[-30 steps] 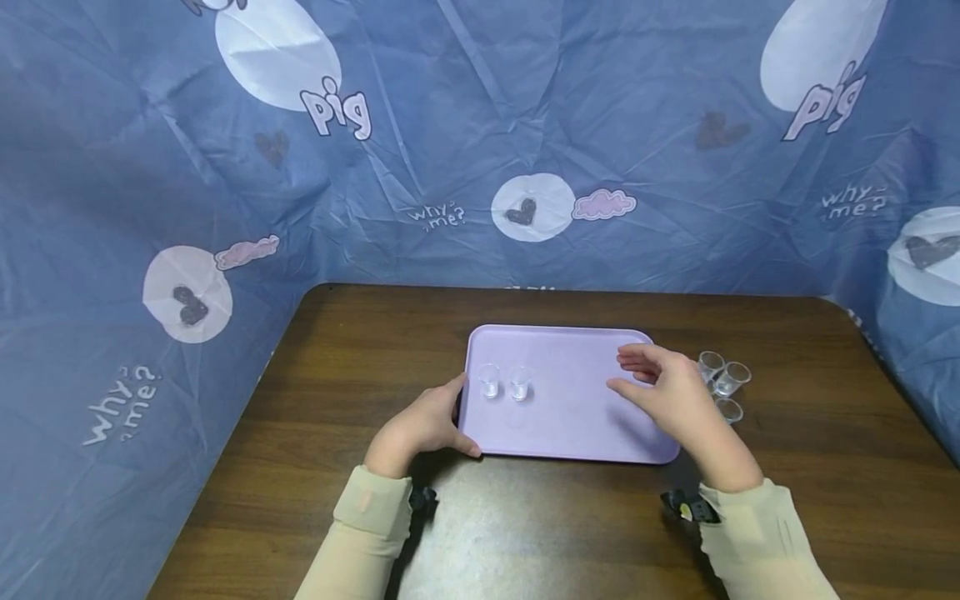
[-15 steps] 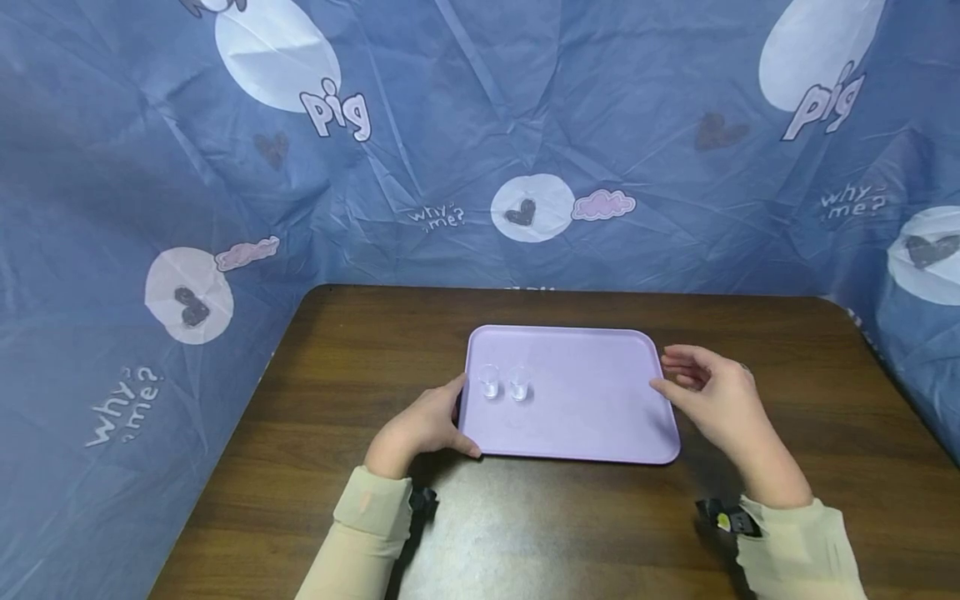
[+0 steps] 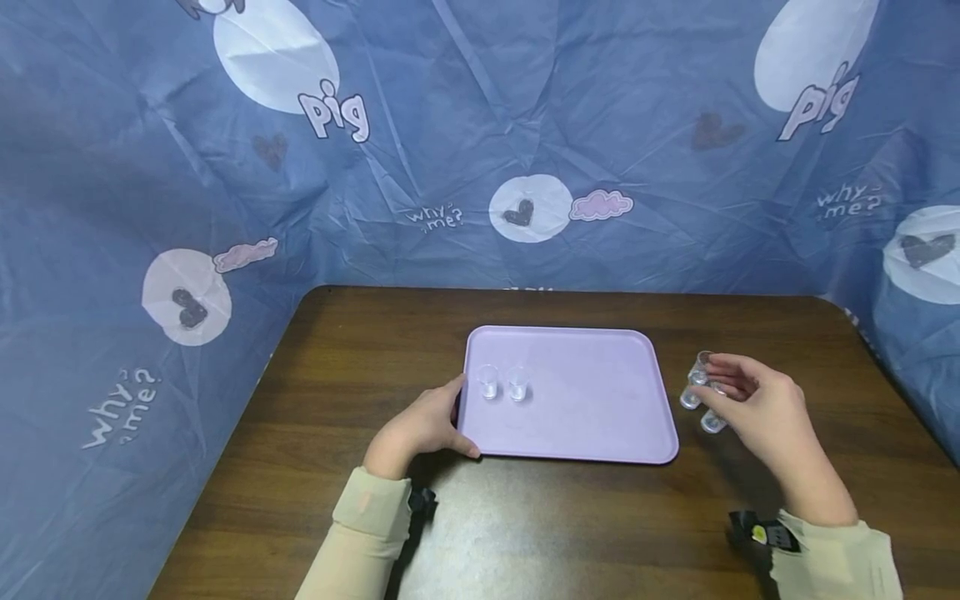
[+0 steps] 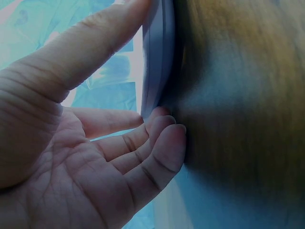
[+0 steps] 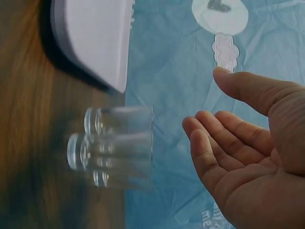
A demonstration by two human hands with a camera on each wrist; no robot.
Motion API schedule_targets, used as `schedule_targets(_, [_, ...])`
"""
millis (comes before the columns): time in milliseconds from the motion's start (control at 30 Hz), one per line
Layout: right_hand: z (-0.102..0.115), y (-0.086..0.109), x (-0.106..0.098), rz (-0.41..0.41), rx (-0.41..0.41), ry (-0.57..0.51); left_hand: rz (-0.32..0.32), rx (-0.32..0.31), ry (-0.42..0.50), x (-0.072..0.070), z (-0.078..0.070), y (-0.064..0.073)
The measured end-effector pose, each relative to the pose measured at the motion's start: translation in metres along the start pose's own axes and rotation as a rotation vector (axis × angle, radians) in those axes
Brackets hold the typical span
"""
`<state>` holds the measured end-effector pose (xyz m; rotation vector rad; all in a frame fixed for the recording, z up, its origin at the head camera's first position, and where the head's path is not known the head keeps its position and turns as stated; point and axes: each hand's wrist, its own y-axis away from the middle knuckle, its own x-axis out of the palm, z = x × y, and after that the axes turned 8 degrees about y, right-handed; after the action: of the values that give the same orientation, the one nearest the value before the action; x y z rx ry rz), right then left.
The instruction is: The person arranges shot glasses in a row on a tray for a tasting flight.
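Cups [image 3: 690, 398] sit three at frame right, two on the tray [image 3: 581, 404], right grip [image 3: 761, 408] loose and empty beside the three, left grip [image 3: 422, 423] holding the tray, so prob the reach step, next needing a gentle pinch.

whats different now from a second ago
The right hand has moved right, from over the lavender tray to the small clear glasses standing beside it. It is empty, and nothing has visibly been picked up or let go. The left hand stays at the tray's left edge, and the two glasses on the tray stand where they were.
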<state>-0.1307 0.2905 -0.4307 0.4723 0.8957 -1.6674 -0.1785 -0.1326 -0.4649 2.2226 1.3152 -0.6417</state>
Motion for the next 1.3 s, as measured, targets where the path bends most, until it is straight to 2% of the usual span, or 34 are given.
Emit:
schedule_targets(167, [-0.009,0.003,-0.011,-0.034,0.023,0.028,0.008,0.02,-0.006,0.0,0.001,-0.001])
schedule_targets(300, [-0.017,0.004,-0.021,-0.022,0.037,0.071,0.004,0.038,-0.016,-0.001,0.003,-0.002])
schedule_targets(500, [-0.026,0.006,-0.027,-0.001,0.043,0.12,-0.006,0.023,-0.008,-0.001,0.003,-0.002])
schedule_targets(800, [-0.041,0.009,-0.026,0.08,0.056,0.176,-0.007,0.012,-0.017,-0.003,0.003,0.001])
schedule_targets(1167, [-0.059,0.015,-0.017,0.218,0.087,0.168,-0.014,0.0,-0.013,0.0,0.003,-0.001])
schedule_targets(1300, [-0.062,0.016,-0.013,0.239,0.096,0.181,-0.011,-0.002,-0.01,0.002,0.003,-0.002])
